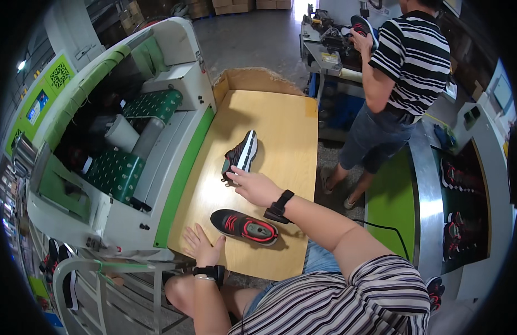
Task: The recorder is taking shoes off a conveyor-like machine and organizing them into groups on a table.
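My right hand (257,187) reaches across the table with its fingers stretched out at the near end of a dark sneaker (240,153). That sneaker is tilted on its side, its white and black sole facing right. The fingertips seem to touch it without wrapping round it. A second sneaker (244,226), dark with red laces and a red-edged opening, stands upright nearer to me, toe to the left. My left hand (202,246) is spread open on the near left part of the table, beside this sneaker's toe, and holds nothing.
The wooden tabletop (292,167) has a cardboard guard (258,78) at its far edge. Left stands a white and green machine (183,184) with green dotted belts. A co-worker (409,72) at the back right holds a shoe. More shoes (452,234) sit in an opening at right.
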A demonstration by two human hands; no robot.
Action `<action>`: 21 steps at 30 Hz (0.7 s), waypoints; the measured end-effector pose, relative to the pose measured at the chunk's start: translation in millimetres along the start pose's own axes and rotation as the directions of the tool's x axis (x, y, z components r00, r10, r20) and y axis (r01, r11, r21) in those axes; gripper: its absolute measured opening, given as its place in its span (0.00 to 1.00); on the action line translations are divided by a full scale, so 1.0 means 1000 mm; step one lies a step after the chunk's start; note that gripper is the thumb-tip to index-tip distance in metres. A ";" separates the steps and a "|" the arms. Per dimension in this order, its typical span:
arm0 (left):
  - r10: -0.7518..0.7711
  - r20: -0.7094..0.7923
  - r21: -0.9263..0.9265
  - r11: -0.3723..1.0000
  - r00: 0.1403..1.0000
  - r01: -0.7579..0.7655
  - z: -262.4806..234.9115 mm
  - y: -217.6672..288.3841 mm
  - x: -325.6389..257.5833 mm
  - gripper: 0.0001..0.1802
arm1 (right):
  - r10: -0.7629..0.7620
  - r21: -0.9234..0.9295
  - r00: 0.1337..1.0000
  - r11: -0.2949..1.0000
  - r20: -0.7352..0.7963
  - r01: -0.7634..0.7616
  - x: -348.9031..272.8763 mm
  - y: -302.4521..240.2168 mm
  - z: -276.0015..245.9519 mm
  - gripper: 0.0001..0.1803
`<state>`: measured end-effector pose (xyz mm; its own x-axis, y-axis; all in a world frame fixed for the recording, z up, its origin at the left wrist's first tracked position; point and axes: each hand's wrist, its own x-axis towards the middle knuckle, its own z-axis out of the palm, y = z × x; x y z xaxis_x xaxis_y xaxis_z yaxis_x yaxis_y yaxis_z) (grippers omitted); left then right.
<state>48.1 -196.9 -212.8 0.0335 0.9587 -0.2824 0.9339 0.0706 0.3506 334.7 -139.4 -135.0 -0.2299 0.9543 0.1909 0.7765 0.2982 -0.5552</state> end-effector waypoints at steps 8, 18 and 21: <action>-0.009 -0.005 0.006 1.000 1.000 0.010 0.001 -0.004 -0.002 0.63 | 0.034 -0.297 0.996 0.953 -0.079 -0.056 -0.028 0.008 0.012 0.24; -0.033 0.012 0.009 0.999 0.999 0.032 -0.001 -0.003 -0.003 0.64 | 0.454 0.073 0.777 0.878 -0.436 -0.472 -0.018 0.027 0.005 0.48; -0.016 0.008 0.019 1.000 1.000 0.016 0.002 -0.002 0.000 0.64 | 0.497 0.357 0.654 0.867 -0.570 -0.347 0.005 0.048 0.024 0.53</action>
<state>47.1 -197.1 -214.9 0.0213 0.9553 -0.2948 0.9409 0.0805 0.3291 356.6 -119.5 -180.4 0.5700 0.7608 0.3105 0.5434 -0.0656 -0.8369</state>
